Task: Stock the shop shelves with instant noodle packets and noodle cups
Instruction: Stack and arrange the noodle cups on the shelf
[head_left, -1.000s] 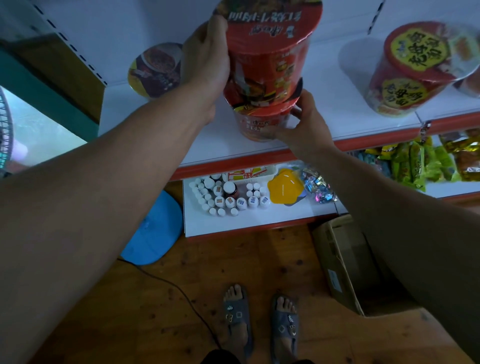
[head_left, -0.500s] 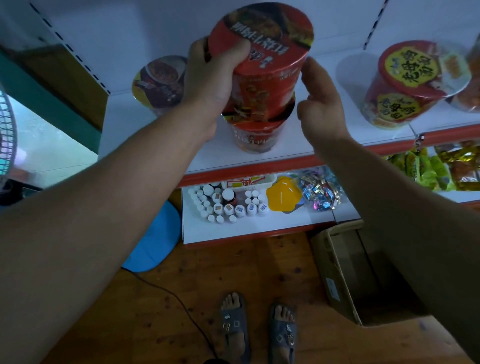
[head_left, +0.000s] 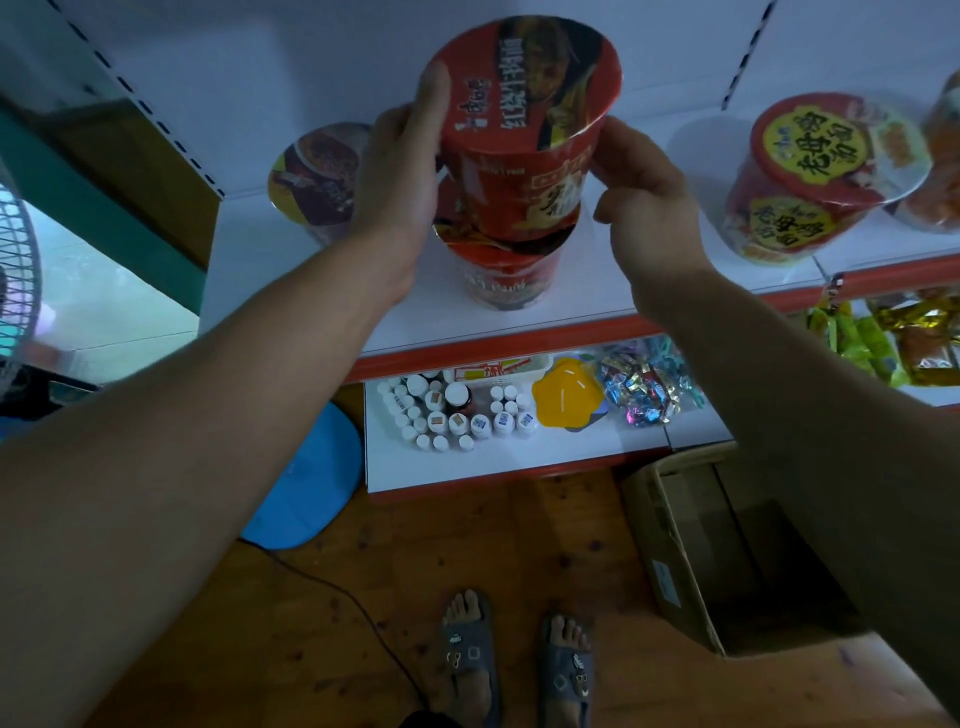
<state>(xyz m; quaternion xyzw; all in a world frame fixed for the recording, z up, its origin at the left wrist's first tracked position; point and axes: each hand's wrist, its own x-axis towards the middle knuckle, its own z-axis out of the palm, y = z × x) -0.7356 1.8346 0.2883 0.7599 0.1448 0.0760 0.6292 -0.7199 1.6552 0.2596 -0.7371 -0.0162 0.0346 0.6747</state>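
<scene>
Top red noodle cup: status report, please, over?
Left hand grips top red cup; right hand touches its other side. Cup tilted over lower red cup on shelf. Dark-lidded cup and yellow-label cup stand clear.

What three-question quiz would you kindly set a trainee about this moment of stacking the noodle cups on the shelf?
1. True or false: the upper red cup lies inside the cardboard box.
2. What is directly beneath the upper red cup? A) the lower red cup B) the yellow lid C) the fan
3. Fill in: the left hand grips the ____ red cup.
Key: 1 false; 2 A; 3 upper.
</scene>
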